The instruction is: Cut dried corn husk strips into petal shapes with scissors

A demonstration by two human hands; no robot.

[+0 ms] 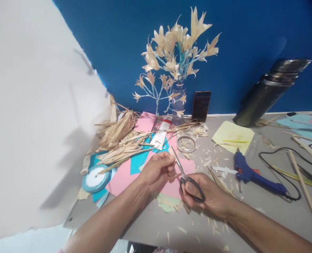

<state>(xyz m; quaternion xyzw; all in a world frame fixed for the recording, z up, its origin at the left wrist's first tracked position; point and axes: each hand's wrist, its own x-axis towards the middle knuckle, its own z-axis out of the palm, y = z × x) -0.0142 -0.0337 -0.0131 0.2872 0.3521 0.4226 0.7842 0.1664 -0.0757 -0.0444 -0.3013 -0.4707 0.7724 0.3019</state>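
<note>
My right hand (pixel 211 196) grips black-handled scissors (pixel 183 174), fingers through the loops, blades pointing up and left. My left hand (pixel 158 170) is closed in a pinch just left of the blades, holding something small that I cannot make out. Both hands hover over pink paper sheets (pixel 124 177) on the grey table (pixel 251 218). A pile of dried husk strips (pixel 119 138) lies just beyond my left hand.
A vase of husk flowers (pixel 177 66) stands against the blue wall, a phone (pixel 201 105) leaning beside it. A blue glue gun (pixel 251 173) with black cord, yellow paper (pixel 232 135), dark flask (pixel 269 93), tape ring (pixel 187 144), ribbon spool (pixel 95 178) and wooden sticks (pixel 305 189) lie around.
</note>
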